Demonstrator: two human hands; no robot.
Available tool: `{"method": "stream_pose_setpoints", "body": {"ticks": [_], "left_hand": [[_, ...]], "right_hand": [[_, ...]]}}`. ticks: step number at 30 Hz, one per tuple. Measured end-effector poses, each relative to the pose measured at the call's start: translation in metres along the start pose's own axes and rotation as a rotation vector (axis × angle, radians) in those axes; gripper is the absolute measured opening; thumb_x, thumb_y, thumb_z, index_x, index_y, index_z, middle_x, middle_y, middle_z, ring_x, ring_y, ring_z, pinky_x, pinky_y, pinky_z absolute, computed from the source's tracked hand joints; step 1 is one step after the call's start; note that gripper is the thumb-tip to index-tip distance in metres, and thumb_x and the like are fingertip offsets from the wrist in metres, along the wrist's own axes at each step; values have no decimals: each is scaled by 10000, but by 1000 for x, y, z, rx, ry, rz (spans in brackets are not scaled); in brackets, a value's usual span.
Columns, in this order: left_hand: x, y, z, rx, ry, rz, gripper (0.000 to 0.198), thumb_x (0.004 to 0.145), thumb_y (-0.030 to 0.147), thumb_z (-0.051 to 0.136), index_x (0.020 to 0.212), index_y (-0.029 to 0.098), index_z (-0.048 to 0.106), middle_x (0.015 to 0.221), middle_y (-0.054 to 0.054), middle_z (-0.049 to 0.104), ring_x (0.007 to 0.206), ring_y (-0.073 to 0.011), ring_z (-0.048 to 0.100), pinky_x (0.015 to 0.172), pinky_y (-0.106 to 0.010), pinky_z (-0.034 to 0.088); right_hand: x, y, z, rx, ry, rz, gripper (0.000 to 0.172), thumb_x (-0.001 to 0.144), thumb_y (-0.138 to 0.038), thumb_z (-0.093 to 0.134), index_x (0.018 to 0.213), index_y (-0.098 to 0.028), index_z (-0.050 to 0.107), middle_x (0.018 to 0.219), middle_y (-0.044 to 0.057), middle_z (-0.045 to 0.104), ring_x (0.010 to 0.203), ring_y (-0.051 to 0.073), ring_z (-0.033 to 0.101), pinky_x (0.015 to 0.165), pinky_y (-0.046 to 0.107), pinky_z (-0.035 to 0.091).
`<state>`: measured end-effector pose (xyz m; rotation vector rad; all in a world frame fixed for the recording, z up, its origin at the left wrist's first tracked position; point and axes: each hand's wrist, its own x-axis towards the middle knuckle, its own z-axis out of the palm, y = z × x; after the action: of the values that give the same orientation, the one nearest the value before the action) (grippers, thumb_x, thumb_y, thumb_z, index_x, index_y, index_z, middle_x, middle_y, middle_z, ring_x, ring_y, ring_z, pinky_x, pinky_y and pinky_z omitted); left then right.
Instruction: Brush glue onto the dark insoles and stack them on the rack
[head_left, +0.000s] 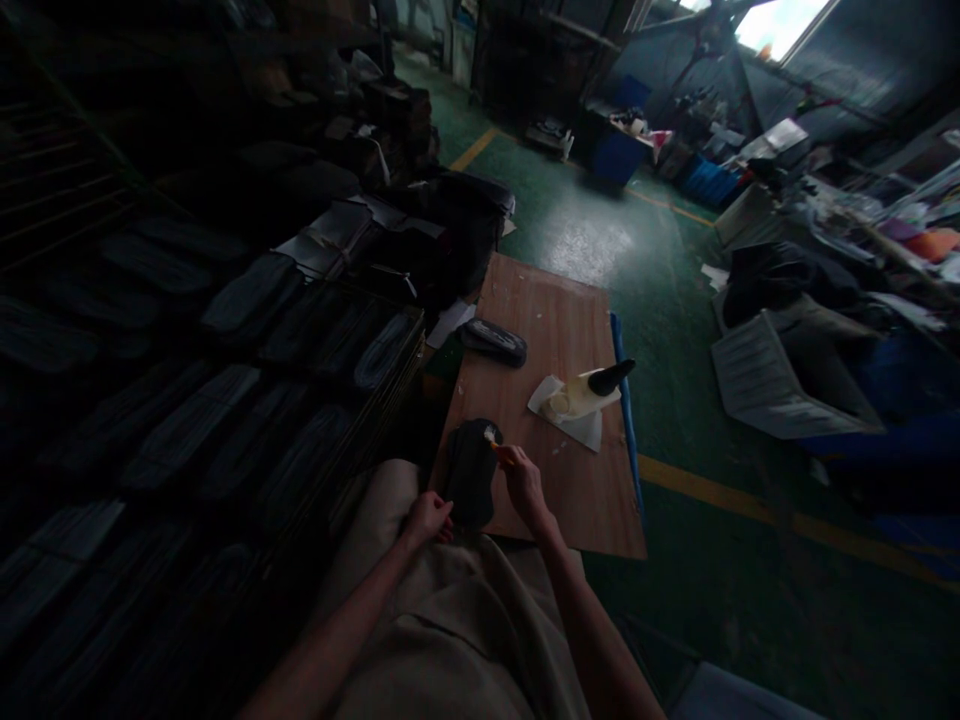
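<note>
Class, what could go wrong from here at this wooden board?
The small tool in the right hand has its whitish tip near the edge of the dark piece, so any wet residue might smear onto the board.

The pale, black-ended object lies by the board's right edge; a bump might send it off.

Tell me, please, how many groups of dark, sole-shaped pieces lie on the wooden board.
2: the near group at the wooden board's near left corner, the far group farther along its left side. Pieces underneath may be hidden.
</note>
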<state>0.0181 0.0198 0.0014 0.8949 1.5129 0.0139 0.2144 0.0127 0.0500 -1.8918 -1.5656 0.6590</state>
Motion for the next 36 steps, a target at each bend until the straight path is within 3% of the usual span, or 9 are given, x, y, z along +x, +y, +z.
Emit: {"method": "stream_pose_setpoints", "body": {"ticks": [9, 15, 21, 27, 32, 36], "left_hand": [[-14, 7, -5, -143, -24, -24, 128, 946, 189, 453, 838, 144, 504, 485, 34, 574, 394, -122, 598, 435, -206, 477], [-8, 2, -4, -125, -24, -13, 123, 947, 203, 451, 852, 151, 509, 512, 26, 597, 413, -132, 620, 465, -217, 499], [0, -6, -3, -113, -27, 47, 111, 919, 147, 433, 832, 166, 500, 482, 50, 563, 395, -125, 591, 427, -203, 460], [3, -8, -1, -96, -42, 79, 169, 921, 152, 432, 756, 185, 450, 456, 72, 519, 353, -103, 544, 400, -179, 412], [5, -10, 0, -84, -30, 73, 157, 912, 155, 454, 759, 189, 447, 472, 67, 538, 373, -110, 564, 431, -193, 438], [6, -9, -2, -75, -41, 77, 155, 909, 140, 447, 762, 188, 450, 477, 66, 537, 381, -118, 573, 432, -203, 446]], "right_hand": [[-78, -21, 2, 134, -140, 88, 242, 860, -220, 467, 1025, -235, 643, 978, 56, 677, 837, 192, 655, 717, 284, 505], [-97, -31, 3, 313, -170, 125, 244, 773, -193, 558, 985, -227, 673, 945, 48, 705, 833, 205, 669, 729, 308, 535], [-71, -19, 3, 542, -181, 189, 233, 823, -360, 561, 949, -198, 672, 873, 62, 712, 735, 194, 676, 638, 293, 552], [-25, 5, 10, 589, 17, 209, 276, 844, -387, 509, 982, -185, 634, 778, 30, 664, 645, 166, 659, 595, 281, 549], [5, 5, 10, 501, 183, 165, 263, 845, -313, 468, 1022, -190, 619, 912, 41, 668, 753, 161, 645, 667, 277, 550], [22, -1, 12, 385, 176, 66, 276, 858, -251, 429, 1046, -195, 623, 1036, 67, 666, 894, 182, 640, 738, 277, 531]]}}
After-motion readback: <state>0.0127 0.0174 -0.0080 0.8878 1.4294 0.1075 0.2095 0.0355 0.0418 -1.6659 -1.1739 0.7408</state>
